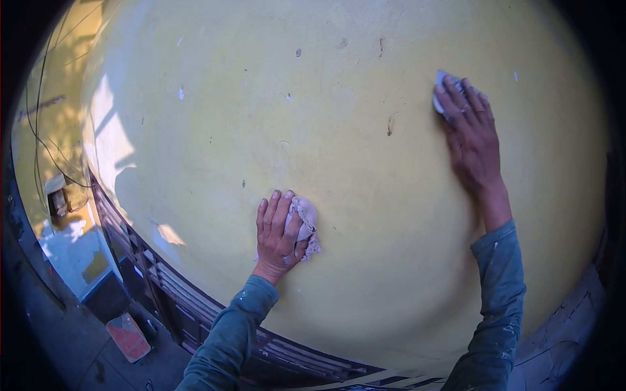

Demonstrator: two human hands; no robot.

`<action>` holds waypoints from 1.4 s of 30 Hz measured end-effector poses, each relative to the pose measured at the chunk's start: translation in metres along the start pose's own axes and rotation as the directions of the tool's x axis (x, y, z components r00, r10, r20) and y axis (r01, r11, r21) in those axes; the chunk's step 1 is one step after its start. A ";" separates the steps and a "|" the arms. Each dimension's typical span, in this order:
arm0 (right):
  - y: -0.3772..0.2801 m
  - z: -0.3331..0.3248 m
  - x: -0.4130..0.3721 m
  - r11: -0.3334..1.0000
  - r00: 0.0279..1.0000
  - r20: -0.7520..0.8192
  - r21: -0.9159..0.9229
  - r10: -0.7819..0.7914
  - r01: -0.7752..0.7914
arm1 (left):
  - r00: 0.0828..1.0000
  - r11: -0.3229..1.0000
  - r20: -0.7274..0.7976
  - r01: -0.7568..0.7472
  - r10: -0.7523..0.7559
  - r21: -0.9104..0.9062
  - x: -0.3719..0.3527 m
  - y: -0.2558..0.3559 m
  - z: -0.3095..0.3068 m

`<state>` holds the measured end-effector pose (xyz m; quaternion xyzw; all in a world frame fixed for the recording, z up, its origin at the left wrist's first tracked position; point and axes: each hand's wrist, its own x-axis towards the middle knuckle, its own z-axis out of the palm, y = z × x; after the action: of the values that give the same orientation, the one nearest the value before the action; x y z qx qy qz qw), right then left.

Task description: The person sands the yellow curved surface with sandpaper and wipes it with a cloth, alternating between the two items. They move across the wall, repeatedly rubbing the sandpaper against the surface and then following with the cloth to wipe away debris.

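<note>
A yellow wall (339, 156) with small chips and pale marks fills most of the head view. Low on it, my left hand (280, 234) presses a crumpled, pinkish-white rag (305, 225) against the surface, fingers pointing up and the cloth bunched under the thumb side. Higher and to the right, my right hand (471, 133) lies against the wall with its fingers over a pale, folded piece (441, 98). One pointed corner sticks out past the fingertips; whether it is paper or cloth I cannot make out. Both arms wear teal sleeves with light specks.
Dark metal railing or grille (176, 287) runs below the wall. At left, black cables hang near a small box (60, 195) on another yellow wall. A red and grey block-like object (129, 337) lies on the floor at lower left. Sunlight falls in patches on the left.
</note>
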<state>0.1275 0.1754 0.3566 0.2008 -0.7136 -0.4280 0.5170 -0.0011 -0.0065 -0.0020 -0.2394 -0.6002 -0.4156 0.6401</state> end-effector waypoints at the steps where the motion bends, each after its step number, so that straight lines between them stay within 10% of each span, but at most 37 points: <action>1: 0.042 0.006 0.010 0.988 0.976 -0.160 -0.005 0.149 -0.152 | 1.000 1.000 0.009 0.001 -0.001 -0.003 -0.001 0.000 -0.001; 3: 0.119 0.026 0.012 0.904 0.838 -0.348 0.078 0.420 -0.421 | 1.000 1.000 -0.005 0.001 -0.001 0.002 0.001 0.000 0.000; 6: 0.043 0.030 0.019 0.931 0.889 -0.323 -0.057 0.325 -0.361 | 1.000 1.000 0.000 0.005 -0.005 0.011 0.000 0.000 0.000; 8: -0.065 0.017 0.004 0.998 0.999 -0.016 0.046 0.051 -0.050 | 1.000 1.000 0.007 0.007 -0.007 0.000 0.000 0.002 -0.001; 11: -0.132 0.017 -0.037 0.785 0.810 0.190 0.441 -0.555 0.434 | 1.000 1.000 0.007 0.004 -0.004 -0.003 -0.001 0.000 -0.002; 13: -0.100 0.012 -0.017 0.840 0.852 0.184 0.362 -0.491 0.406 | 1.000 1.000 0.002 -0.005 0.005 -0.009 0.001 0.000 0.001; 15: -0.034 0.006 0.018 0.988 0.990 0.053 0.095 -0.130 0.125 | 1.000 1.000 0.004 0.003 -0.003 -0.002 0.000 0.000 0.001; 17: 0.089 0.029 0.034 0.948 0.893 -0.320 0.131 0.318 -0.291 | 1.000 1.000 0.010 0.007 -0.007 -0.008 0.000 0.002 -0.001; 20: 0.070 0.040 0.033 0.925 0.861 -0.381 -0.035 0.338 -0.378 | 1.000 1.000 0.010 0.008 -0.008 -0.001 0.000 0.000 -0.001; 23: -0.080 0.020 0.015 0.997 0.999 0.025 0.071 -0.042 0.040 | 1.000 1.000 0.010 0.005 -0.005 -0.004 -0.001 0.000 0.002; 25: -0.130 0.021 -0.015 0.846 0.859 0.176 0.349 -0.480 0.402 | 1.000 1.000 0.012 0.002 -0.002 0.007 -0.001 -0.001 -0.002; 27: -0.116 0.021 -0.009 0.791 0.821 0.160 0.420 -0.548 0.446 | 1.000 1.000 0.023 0.007 -0.007 -0.018 0.001 0.000 -0.002; 30: -0.026 0.011 0.045 0.996 0.997 -0.013 0.047 -0.073 0.073 | 1.000 1.000 0.012 0.004 -0.004 -0.009 0.000 0.000 0.000; 34: 0.101 0.036 0.066 0.909 0.817 -0.409 0.088 0.406 -0.407 | 1.000 1.000 0.023 0.013 -0.012 -0.027 0.000 0.000 -0.001; 36: 0.051 0.043 0.064 0.897 0.864 -0.364 -0.137 0.348 -0.420 | 1.000 1.000 0.026 0.009 -0.009 -0.026 0.001 0.000 -0.002; 39: -0.097 0.028 0.043 0.995 0.996 0.031 0.067 -0.083 0.080 | 1.000 1.000 0.021 0.003 -0.002 -0.021 0.000 -0.002 0.000; 42: -0.128 0.027 0.026 0.855 0.876 0.139 0.334 -0.462 0.398 | 0.999 1.000 0.044 0.005 -0.003 -0.030 0.001 -0.001 -0.004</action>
<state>0.0731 0.0971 0.2640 0.3834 -0.7572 -0.4409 0.2919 0.0005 -0.0108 -0.0020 -0.2568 -0.6085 -0.4203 0.6222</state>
